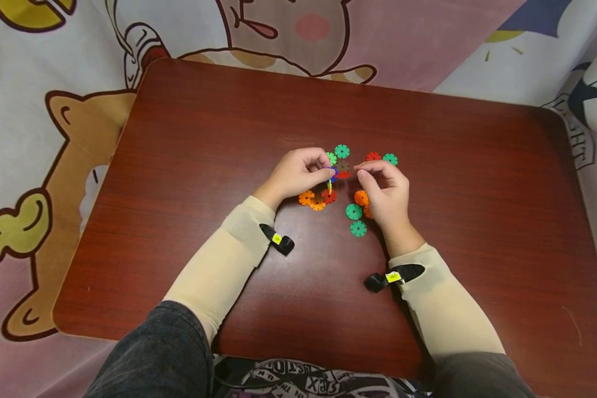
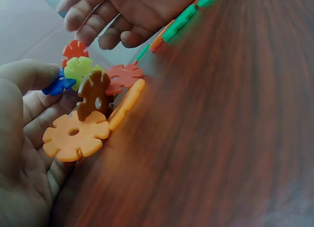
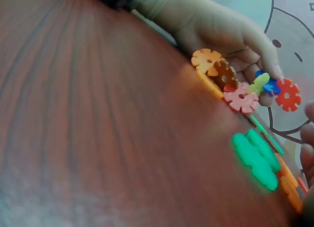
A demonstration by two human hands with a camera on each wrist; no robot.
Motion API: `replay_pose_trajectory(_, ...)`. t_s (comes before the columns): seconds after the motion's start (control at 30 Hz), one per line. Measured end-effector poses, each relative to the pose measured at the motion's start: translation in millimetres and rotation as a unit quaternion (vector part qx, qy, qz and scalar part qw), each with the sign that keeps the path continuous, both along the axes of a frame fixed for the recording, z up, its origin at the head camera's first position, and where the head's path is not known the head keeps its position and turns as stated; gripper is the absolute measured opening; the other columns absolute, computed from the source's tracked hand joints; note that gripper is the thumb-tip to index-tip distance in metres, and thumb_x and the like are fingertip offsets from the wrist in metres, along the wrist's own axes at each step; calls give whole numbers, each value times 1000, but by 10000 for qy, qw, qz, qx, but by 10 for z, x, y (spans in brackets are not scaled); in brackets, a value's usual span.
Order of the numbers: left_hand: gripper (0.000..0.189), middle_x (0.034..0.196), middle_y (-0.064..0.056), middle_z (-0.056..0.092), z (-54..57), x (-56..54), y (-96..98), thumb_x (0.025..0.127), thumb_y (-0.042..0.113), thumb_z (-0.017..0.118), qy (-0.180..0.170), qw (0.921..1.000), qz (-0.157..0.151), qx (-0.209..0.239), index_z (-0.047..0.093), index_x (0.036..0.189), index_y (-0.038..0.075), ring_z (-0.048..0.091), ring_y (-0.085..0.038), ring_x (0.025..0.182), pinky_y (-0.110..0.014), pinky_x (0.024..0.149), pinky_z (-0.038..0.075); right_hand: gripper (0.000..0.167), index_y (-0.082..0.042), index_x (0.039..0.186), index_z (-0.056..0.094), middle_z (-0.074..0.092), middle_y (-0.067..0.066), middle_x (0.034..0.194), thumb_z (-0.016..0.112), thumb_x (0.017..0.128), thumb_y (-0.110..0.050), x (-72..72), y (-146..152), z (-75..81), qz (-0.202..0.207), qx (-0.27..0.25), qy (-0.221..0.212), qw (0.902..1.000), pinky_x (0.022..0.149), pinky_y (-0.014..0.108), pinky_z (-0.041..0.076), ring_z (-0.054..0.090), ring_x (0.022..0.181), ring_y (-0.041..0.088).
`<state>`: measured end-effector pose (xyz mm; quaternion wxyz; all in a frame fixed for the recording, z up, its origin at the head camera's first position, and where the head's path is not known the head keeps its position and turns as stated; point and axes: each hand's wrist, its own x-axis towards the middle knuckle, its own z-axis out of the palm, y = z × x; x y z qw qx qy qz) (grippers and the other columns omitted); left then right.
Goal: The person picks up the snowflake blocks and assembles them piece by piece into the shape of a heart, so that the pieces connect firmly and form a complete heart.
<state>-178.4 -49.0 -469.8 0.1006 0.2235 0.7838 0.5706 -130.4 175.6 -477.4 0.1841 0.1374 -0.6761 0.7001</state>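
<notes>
Between thumb and fingers, my left hand pinches a blue notched disc of a linked chain. A red disc sticks out from the blue one on the side toward my right hand. On the other side follow a yellow-green disc, a lighter red one, a brown one and orange ones, hanging down to the tabletop. My right hand hovers just right of the chain, fingers loosely bent, with nothing seen in its grasp.
Loose discs lie around the hands: green, light green and brown behind, red and green behind the right hand. Orange and green ones lie nearer on the brown table. Patterned cloth hangs behind.
</notes>
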Motion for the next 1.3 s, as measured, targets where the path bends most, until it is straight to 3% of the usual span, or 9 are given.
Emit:
replay_pose_trajectory(0.17,13,84,0,68,-8,3,-1,97,21,78,-19,10000,19,-4,70,89,15,57,-18,67,-30,65,45,19,15,87,67,75,9,86,62,101,2,-21,29,39,-320,-833,-394,9952,70,31,51,66,76,24)
replay_pose_trajectory(0.33,12,83,0,68,-22,4,11,96,19,78,42,10000,26,78,70,88,15,59,-18,68,-30,66,47,9,1,83,74,70,7,78,74,91,4,-43,152,3,-144,967,-402,9944,63,24,45,58,68,17)
replay_pose_trajectory(0.47,12,82,-1,68,-34,-1,29,96,18,78,73,9999,22,121,70,88,14,60,-18,70,-30,68,48,7,-7,85,76,66,3,77,82,85,-9,-65,284,5,332,3089,232,9502,63,24,41,54,69,17)
replay_pose_trajectory(0.6,12,81,0,68,-26,-2,42,96,19,78,88,9999,18,100,70,88,15,60,-17,70,-29,67,47,17,-14,85,73,62,-3,77,84,81,-27,-62,401,45,303,4365,338,8985,61,30,40,52,70,11)
replay_pose_trajectory(0.7,13,81,0,67,-16,-9,51,96,20,78,96,9999,-6,78,70,88,15,59,-17,69,-29,67,46,21,-16,84,69,58,-3,76,83,79,-32,-56,447,75,319,4799,120,8767,60,33,40,49,69,9)
replay_pose_trajectory(0.8,13,81,0,67,-11,-19,53,97,20,78,115,9999,-29,67,69,89,15,57,-18,67,-29,65,45,23,-16,86,68,59,-3,77,84,79,-32,-59,448,100,394,4946,-32,8682,62,35,42,50,70,11)
replay_pose_trajectory(0.9,13,81,0,67,-11,-23,45,97,19,78,128,9999,-4,25,69,89,15,56,-18,66,-30,65,45,27,-14,89,71,62,-2,80,89,81,-33,-60,422,95,310,4864,-62,8731,64,33,44,53,71,12)
replay_pose_trajectory(1.17,12,83,-1,67,-21,-7,20,97,18,78,144,9999,34,-6,69,89,14,58,-18,67,-30,65,47,30,-4,93,75,65,5,84,100,75,-10,-73,347,-21,8,3655,211,9306,67,18,45,56,70,15)
replay_pose_trajectory(1.3,13,83,-1,67,-22,0,15,97,18,78,136,9999,64,1,69,90,13,58,-17,68,-29,66,47,26,-5,90,77,65,4,81,98,75,-4,-85,320,-49,113,3310,405,9427,65,16,44,56,66,15)
